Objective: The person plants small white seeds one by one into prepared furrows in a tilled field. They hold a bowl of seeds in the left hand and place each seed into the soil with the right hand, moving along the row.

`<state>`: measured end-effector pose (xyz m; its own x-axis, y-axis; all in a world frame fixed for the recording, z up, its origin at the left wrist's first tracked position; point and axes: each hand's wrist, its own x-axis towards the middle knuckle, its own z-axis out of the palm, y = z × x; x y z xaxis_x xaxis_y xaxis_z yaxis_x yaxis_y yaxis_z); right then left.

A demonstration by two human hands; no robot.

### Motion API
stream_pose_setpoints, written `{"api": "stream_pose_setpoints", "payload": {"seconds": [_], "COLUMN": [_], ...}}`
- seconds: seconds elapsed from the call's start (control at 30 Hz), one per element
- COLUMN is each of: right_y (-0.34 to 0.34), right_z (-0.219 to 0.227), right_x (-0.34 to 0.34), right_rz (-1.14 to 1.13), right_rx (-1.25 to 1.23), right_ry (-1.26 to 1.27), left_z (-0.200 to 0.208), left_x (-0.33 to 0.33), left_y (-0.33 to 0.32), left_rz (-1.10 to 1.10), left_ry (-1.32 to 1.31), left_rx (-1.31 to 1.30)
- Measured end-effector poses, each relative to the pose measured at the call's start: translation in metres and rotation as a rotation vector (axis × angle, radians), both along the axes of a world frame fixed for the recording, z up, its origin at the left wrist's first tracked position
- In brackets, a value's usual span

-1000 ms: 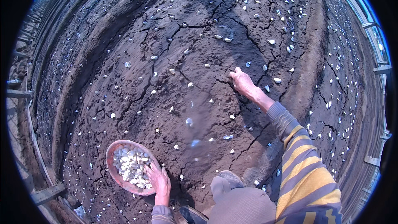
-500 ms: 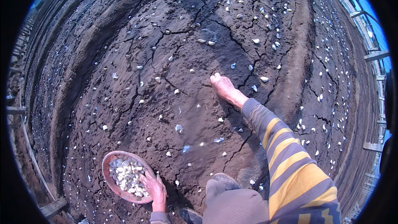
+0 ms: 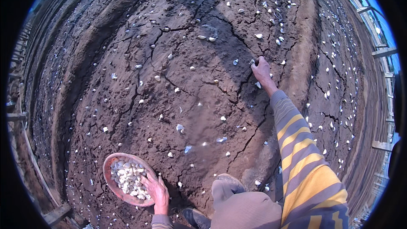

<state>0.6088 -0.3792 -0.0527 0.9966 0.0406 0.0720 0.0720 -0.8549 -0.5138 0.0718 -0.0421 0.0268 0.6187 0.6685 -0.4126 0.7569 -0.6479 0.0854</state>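
Observation:
Thumb and fingers of my right hand (image 3: 263,73) are closed in a pinch around a pale garlic clove (image 3: 252,62) at the soil surface. Another clove (image 3: 258,85) lies just below that hand, partly beside the wrist. At the lower left, a reddish-brown bowl (image 3: 108,179) is partly filled with whitish garlic cloves (image 3: 126,175). My left hand (image 3: 158,193) grips the bowl's right side, its fingers reaching over the rim onto the cloves. The hand itself hides its palm and part of the rim.
Dark cracked soil (image 3: 127,97) carries many scattered cloves and bits of papery skin. Raised ridges (image 3: 80,74) run along the left and right of this bed. Wooden posts (image 3: 383,146) stand along the far right edge. My knee (image 3: 246,210) fills the bottom middle.
My right hand has moved right and slightly away from me, to another clove. A clove now shows in the soil where it was. My left hand stays at the bowl.

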Motion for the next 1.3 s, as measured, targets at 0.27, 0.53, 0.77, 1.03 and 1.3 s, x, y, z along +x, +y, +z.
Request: {"api": "stream_pose_setpoints", "payload": {"seconds": [0.27,0.53,0.77,1.03,1.3], "right_y": [0.018,0.021,0.029,-0.026,-0.049], "right_z": [0.034,0.015,0.006,0.024,0.011], "right_x": [-0.087,-0.117,-0.117,-0.080,-0.067], "right_rz": [0.427,0.550,0.635,0.158,0.325], "right_rx": [0.125,0.024,-0.144,-0.359,-0.284], "right_ry": [0.197,0.144,0.059,0.183,0.235], "left_z": [0.001,-0.004,-0.010,-0.011,0.009], "left_x": [-0.005,-0.004,-0.007,-0.013,-0.001], "left_y": [0.005,0.006,0.006,0.013,0.021], "left_rz": [-0.039,0.000,-0.035,-0.081,-0.149], "left_ry": [0.025,0.082,0.053,0.093,0.171], "left_rx": [0.025,0.038,0.063,0.056,0.023]}}
